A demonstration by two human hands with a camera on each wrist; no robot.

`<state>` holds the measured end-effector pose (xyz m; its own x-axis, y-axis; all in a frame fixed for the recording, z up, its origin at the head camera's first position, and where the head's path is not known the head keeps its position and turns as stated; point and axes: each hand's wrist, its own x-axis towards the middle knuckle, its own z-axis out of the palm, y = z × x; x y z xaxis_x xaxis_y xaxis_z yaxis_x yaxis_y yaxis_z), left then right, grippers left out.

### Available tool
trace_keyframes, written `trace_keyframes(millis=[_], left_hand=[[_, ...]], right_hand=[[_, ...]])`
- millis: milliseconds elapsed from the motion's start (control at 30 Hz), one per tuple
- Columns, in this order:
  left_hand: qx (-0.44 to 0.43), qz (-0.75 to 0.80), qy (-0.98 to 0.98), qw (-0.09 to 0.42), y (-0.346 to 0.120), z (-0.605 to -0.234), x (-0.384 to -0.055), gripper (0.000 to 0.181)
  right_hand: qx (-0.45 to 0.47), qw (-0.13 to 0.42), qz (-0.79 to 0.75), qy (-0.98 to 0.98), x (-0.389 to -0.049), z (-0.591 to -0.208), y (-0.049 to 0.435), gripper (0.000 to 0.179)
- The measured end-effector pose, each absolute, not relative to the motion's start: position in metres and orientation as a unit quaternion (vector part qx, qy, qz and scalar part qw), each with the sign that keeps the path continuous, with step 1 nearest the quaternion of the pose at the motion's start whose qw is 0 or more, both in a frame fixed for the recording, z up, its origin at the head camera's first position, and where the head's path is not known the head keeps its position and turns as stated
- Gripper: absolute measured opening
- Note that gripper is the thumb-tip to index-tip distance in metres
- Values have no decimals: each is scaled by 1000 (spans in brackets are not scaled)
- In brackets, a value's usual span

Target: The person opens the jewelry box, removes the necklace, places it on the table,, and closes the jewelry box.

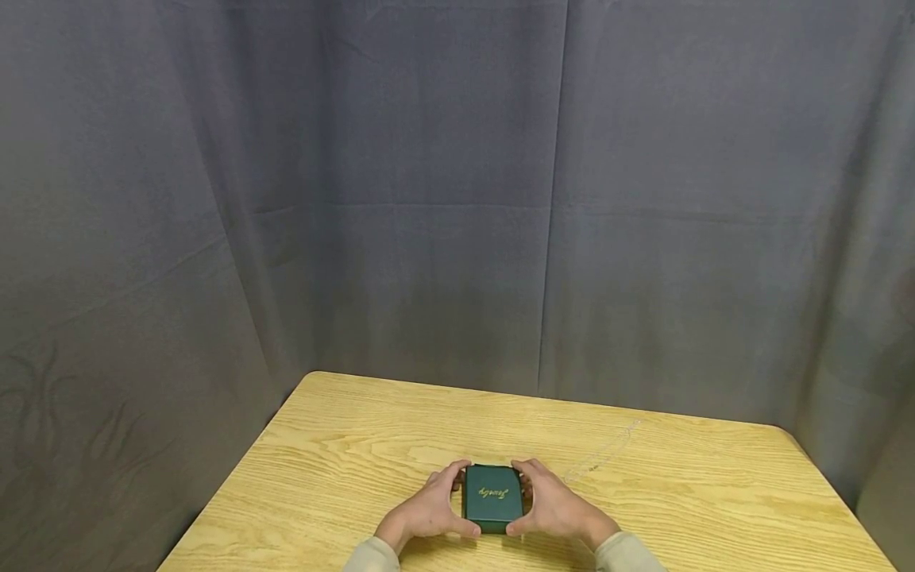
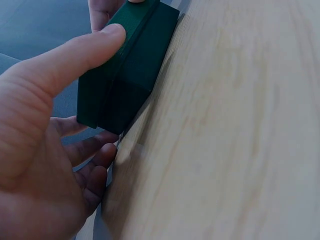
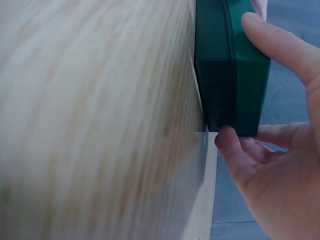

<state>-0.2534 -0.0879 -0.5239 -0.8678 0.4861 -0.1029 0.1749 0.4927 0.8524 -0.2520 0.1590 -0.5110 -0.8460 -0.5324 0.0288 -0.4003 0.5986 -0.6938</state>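
A dark green jewelry box (image 1: 493,494) with gold lettering on its lid sits on the table near the front, its lid down. My left hand (image 1: 431,508) grips its left side, thumb at the near edge and index finger at the far corner. From the right my right hand (image 1: 556,507) holds it the same way, thumb at the near right corner. In the left wrist view the left thumb (image 2: 107,42) presses on the lid's edge. The right wrist view has the right thumb (image 3: 265,32) on the lid and fingertips at the box's end.
A thin, pale necklace (image 1: 603,457) lies stretched out on the wood-grain table (image 1: 322,477), beyond and right of the box. Grey curtains (image 1: 429,199) hang behind the table and along both sides.
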Motion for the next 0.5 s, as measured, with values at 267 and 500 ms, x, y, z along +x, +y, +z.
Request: trace_keyframes(millis=[267,500], left_hand=[[200,466,846,166,-88,-522,-252,96],[201,463,848,162,-88,-523,-251,95]], right_hand=[[-258,93,-354,894,-253,-511,158,101],[-263,96,-355,892,-252,-510,157,100]])
